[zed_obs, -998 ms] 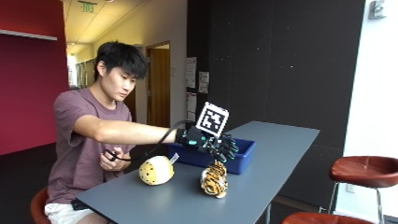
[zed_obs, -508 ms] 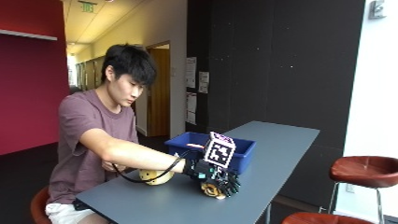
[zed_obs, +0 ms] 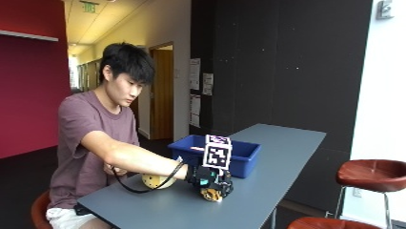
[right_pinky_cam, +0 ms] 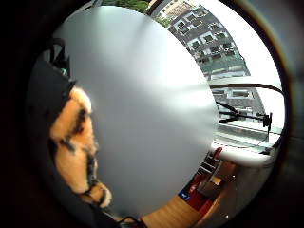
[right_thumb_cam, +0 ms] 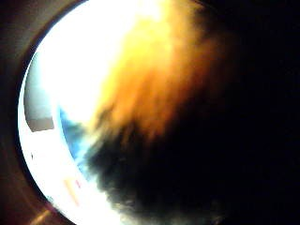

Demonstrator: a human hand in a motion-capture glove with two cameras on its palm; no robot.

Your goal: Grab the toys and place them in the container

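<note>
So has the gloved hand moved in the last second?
Yes. The gloved hand dropped from beside the blue container onto the striped toy.

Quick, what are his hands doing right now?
Right hand: down on the orange striped toy; whether it grips cannot be told.
Bare hand: mostly hidden behind the arm, cannot be told.

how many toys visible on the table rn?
2. An orange striped plush toy under the gloved right hand near the table's front edge, and a yellow round toy beside the forearm. The blue container may hide more.
</note>
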